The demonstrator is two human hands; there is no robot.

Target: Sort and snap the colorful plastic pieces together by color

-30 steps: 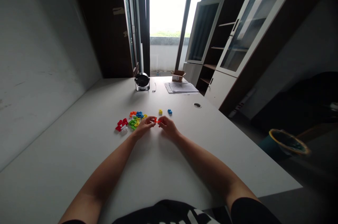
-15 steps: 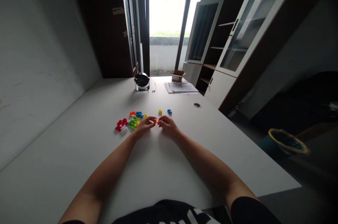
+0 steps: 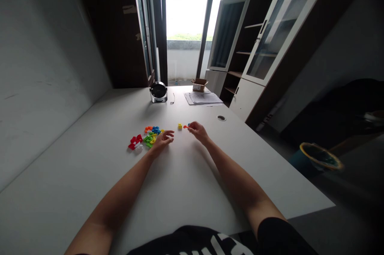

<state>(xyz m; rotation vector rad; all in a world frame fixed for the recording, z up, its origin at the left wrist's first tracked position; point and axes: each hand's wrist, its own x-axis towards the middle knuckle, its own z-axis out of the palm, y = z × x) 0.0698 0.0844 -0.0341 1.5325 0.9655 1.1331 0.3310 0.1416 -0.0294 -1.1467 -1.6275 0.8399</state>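
Left hand (image 3: 162, 141) open beside a heap of plastic pieces (image 3: 151, 137), right hand (image 3: 198, 132) pinching an orange piece (image 3: 185, 127) right of the heap, where a slip could nudge a yellow block (image 3: 179, 126).

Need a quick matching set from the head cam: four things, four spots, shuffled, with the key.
Things:
1. yellow block
2. cardboard box
3. red pieces
4. left hand

Spots:
A. left end of the coloured pile
B. right side of the coloured pile, fingers loosely open
C. far side, by the papers
D. alone, just past the left hand

Pairs: 1-D, 2-C, 3-A, 4-B
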